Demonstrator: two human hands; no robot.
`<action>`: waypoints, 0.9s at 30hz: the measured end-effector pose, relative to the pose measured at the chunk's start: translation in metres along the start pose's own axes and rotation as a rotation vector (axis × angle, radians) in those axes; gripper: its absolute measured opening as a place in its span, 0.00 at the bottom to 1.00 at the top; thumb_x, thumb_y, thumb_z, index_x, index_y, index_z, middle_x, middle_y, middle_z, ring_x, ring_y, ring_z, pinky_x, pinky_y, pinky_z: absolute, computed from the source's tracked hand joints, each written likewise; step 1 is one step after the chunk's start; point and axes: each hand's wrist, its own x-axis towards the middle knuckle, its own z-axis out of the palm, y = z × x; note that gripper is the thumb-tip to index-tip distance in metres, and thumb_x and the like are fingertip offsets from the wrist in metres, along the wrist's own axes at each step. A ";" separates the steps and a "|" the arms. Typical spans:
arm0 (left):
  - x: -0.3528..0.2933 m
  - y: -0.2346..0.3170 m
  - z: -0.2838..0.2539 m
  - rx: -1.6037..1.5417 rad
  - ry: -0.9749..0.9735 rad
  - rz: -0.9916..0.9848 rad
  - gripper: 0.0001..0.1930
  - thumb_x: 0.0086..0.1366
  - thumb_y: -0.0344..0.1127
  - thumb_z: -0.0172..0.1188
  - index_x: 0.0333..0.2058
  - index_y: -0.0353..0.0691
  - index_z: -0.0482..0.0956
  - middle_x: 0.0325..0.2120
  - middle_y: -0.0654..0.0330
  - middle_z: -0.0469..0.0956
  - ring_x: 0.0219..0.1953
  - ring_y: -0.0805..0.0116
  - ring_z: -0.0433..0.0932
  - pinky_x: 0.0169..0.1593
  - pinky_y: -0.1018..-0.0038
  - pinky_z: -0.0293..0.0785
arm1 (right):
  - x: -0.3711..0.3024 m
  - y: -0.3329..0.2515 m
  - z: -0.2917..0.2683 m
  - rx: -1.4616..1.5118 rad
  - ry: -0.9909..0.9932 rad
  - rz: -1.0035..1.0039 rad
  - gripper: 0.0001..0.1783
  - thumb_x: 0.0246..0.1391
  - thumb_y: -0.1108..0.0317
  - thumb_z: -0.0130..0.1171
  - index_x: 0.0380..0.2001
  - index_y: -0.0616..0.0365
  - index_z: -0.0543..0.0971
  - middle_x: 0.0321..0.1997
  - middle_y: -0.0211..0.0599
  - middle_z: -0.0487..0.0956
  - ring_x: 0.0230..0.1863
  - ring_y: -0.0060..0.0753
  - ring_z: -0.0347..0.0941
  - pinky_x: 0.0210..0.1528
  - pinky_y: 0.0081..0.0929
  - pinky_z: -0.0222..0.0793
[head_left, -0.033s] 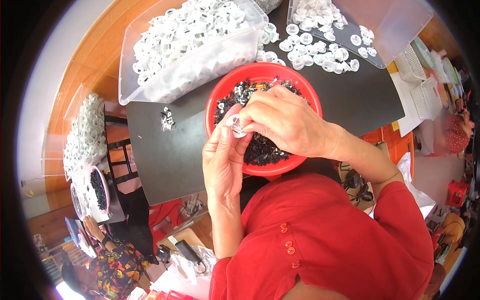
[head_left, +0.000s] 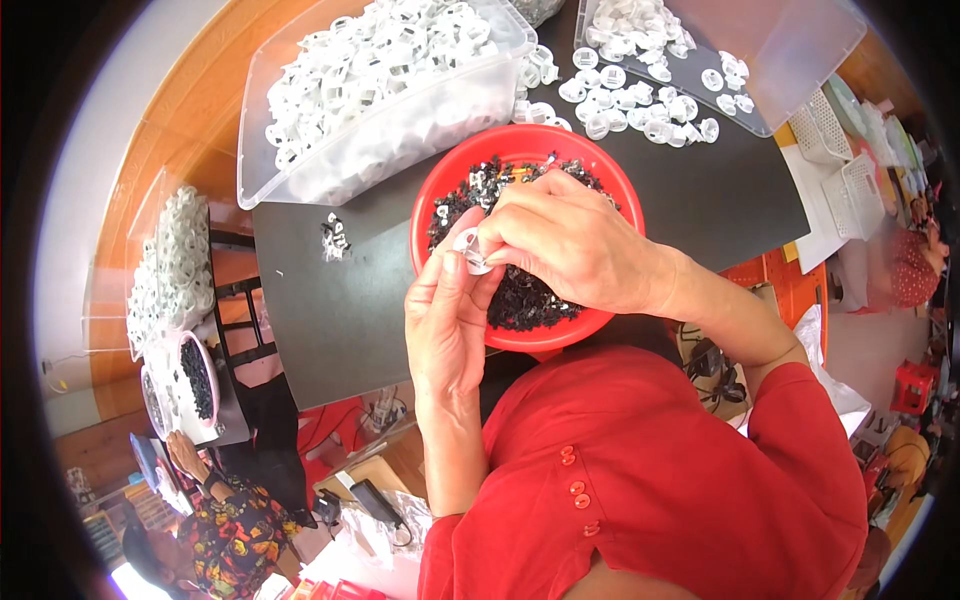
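Note:
My left hand point(head_left: 447, 320) pinches a small round white plastic part point(head_left: 468, 246) between thumb and fingers, above a red basin point(head_left: 628, 205). At the right side of the part, my right hand point(head_left: 570, 240) has its fingers drawn together, fingertips against it. What those fingertips hold, if anything, is hidden. Inside the basin lies a heap of small black pieces point(head_left: 530, 305), mixed with some white and shiny bits toward the far side. Both hands hide much of that heap.
A clear bin point(head_left: 400, 150) full of white parts stands at the far left of the dark table point(head_left: 330, 320). Loose white parts point(head_left: 640, 115) lie beyond the basin, by a tilted clear bin point(head_left: 770, 80). A small pile of bits point(head_left: 335, 238) sits left. A co-worker's hand point(head_left: 188, 455) is at lower left.

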 end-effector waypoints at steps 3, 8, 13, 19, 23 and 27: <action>0.001 0.000 -0.001 0.023 -0.022 0.001 0.20 0.69 0.36 0.53 0.55 0.29 0.69 0.48 0.54 0.76 0.47 0.70 0.77 0.51 0.75 0.77 | 0.001 0.003 -0.001 -0.018 -0.027 -0.045 0.05 0.52 0.71 0.59 0.31 0.55 0.73 0.29 0.32 0.71 0.31 0.35 0.68 0.38 0.31 0.62; -0.001 0.001 -0.003 0.048 -0.089 0.008 0.21 0.69 0.36 0.53 0.55 0.28 0.69 0.47 0.54 0.76 0.46 0.70 0.77 0.51 0.74 0.76 | -0.001 0.009 -0.002 -0.074 -0.033 -0.113 0.06 0.51 0.71 0.60 0.31 0.56 0.73 0.29 0.31 0.71 0.32 0.33 0.69 0.40 0.30 0.63; -0.001 0.000 -0.002 0.065 -0.091 0.000 0.21 0.69 0.37 0.53 0.56 0.28 0.69 0.47 0.54 0.77 0.46 0.69 0.78 0.51 0.74 0.76 | -0.002 0.009 -0.004 -0.064 -0.045 -0.143 0.07 0.50 0.71 0.60 0.33 0.56 0.74 0.31 0.30 0.72 0.34 0.33 0.70 0.40 0.30 0.63; 0.000 0.000 -0.002 0.082 -0.110 -0.009 0.21 0.69 0.37 0.52 0.55 0.28 0.69 0.47 0.54 0.77 0.47 0.68 0.78 0.52 0.72 0.75 | -0.004 0.014 -0.003 -0.056 -0.056 -0.180 0.08 0.48 0.72 0.61 0.33 0.56 0.74 0.30 0.30 0.72 0.31 0.31 0.70 0.40 0.29 0.63; 0.000 0.000 -0.001 0.089 -0.104 -0.015 0.21 0.69 0.38 0.52 0.55 0.28 0.69 0.47 0.54 0.77 0.47 0.68 0.78 0.53 0.71 0.75 | -0.003 0.014 -0.002 -0.057 -0.048 -0.206 0.08 0.47 0.73 0.61 0.33 0.56 0.75 0.30 0.30 0.72 0.30 0.31 0.69 0.39 0.29 0.63; 0.002 -0.002 -0.002 0.061 -0.087 -0.033 0.21 0.69 0.37 0.52 0.56 0.28 0.69 0.48 0.54 0.76 0.47 0.69 0.78 0.52 0.73 0.75 | -0.005 0.013 0.000 -0.038 0.015 -0.191 0.09 0.46 0.74 0.61 0.34 0.56 0.76 0.30 0.31 0.73 0.30 0.32 0.69 0.39 0.29 0.63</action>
